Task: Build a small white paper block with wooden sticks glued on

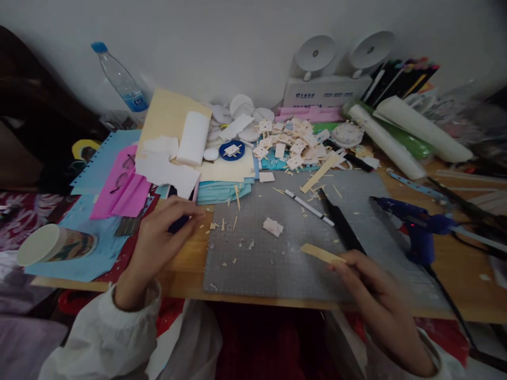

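My right hand (374,298) pinches one end of a flat pale wooden strip (321,253) between thumb and fingers, above the grey cutting mat (289,269). Just past those fingers lies a black craft knife (343,221), its blade end pointing away. My left hand (160,237) hovers at the mat's left edge, thumb and index fingertips drawn together; anything between them is too small to make out. A crumpled bit of white paper (273,227) lies mid-mat, with wood scraps around it. Beyond it rest a white pen (309,207) and another wooden strip (321,173).
A blue glue gun (415,224) with its cord sits at right. Small pale card pieces (295,142) with dots form a pile at the back. A paper cup (57,245) lies on its side at left, near glasses (123,174); a water bottle (121,76) stands behind.
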Tool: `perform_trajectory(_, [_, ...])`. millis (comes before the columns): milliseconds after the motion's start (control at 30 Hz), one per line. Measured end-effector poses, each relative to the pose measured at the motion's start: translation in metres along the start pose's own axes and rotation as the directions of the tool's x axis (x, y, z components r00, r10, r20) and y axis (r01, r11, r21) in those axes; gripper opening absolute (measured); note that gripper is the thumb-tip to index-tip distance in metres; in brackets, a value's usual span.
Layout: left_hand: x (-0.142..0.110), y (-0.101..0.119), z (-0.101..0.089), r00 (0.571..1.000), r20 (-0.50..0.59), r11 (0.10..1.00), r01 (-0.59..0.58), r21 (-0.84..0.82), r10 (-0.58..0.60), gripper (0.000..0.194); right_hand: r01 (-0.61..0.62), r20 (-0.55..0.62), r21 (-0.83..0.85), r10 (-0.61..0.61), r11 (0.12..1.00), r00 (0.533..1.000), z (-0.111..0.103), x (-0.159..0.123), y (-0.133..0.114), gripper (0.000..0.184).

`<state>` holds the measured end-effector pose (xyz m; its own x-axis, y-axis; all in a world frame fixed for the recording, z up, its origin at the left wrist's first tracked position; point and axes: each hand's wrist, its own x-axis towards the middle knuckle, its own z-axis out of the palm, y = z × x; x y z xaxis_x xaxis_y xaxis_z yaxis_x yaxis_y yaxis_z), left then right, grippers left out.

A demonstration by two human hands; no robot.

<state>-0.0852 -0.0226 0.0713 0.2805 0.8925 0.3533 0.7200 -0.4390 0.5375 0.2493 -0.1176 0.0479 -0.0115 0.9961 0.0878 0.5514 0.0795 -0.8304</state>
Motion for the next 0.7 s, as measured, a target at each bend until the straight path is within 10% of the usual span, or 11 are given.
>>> perform_trajectory(700, [-0.021, -0.005, 0.006, 0.991, -0.126, 0.997, 0.039, 0.066, -0.031, 0.011, 0.047, 0.101, -0.005, -0.046, 0.999, 0.994, 0.011, 0.009, -0.007, 0.025])
